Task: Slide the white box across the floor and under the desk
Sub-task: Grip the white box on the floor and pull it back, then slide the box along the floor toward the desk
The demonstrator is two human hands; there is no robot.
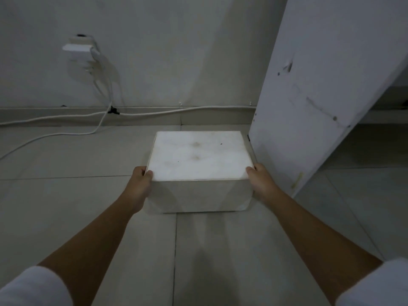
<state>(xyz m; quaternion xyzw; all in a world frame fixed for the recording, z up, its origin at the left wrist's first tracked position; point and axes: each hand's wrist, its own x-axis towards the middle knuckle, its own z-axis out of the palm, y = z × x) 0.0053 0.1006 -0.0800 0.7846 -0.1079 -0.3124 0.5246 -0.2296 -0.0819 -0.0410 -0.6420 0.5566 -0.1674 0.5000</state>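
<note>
The white box (198, 160) rests flat on the tiled floor in the middle of the head view, its lid faintly stained. My left hand (141, 184) grips its near left corner, thumb on the lid edge and fingers down the side. My right hand (261, 183) holds the near right corner the same way. The desk's white side panel (313, 89) stands upright just right of the box, almost touching its far right corner. The space under the desk opens beyond the panel, at the right edge.
A wall runs behind the box with a white socket (80, 46) and a plugged cable. White cables (66, 117) trail along the skirting and across the floor at the left. Bare floor tiles (77, 195) lie to the left and in front.
</note>
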